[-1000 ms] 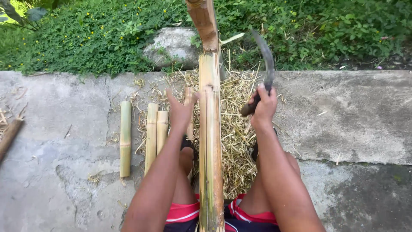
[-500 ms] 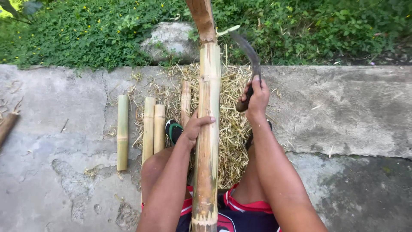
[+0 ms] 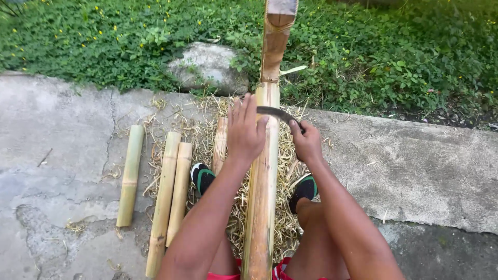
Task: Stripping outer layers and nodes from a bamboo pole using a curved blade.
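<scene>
A long bamboo pole (image 3: 262, 192) runs from between my knees up and away toward the grass. My left hand (image 3: 244, 130) lies on its left side with fingers spread over the stalk. A curved dark sickle blade (image 3: 274, 112) rests across the pole just past those fingers. My right hand (image 3: 306, 141) is closed around the sickle's handle on the right of the pole. Several cut bamboo lengths (image 3: 165, 194) lie side by side on the concrete to my left.
Dry straw-like shavings (image 3: 290, 171) cover the concrete slab (image 3: 425, 171) under my feet, which wear black sandals with green straps (image 3: 201, 179). A grey rock (image 3: 207, 65) sits at the slab's far edge, and green plants fill the ground beyond.
My right hand has brought the sickle down from a raised position onto the pole. My left hand slid up the pole and now lies beside the blade.
</scene>
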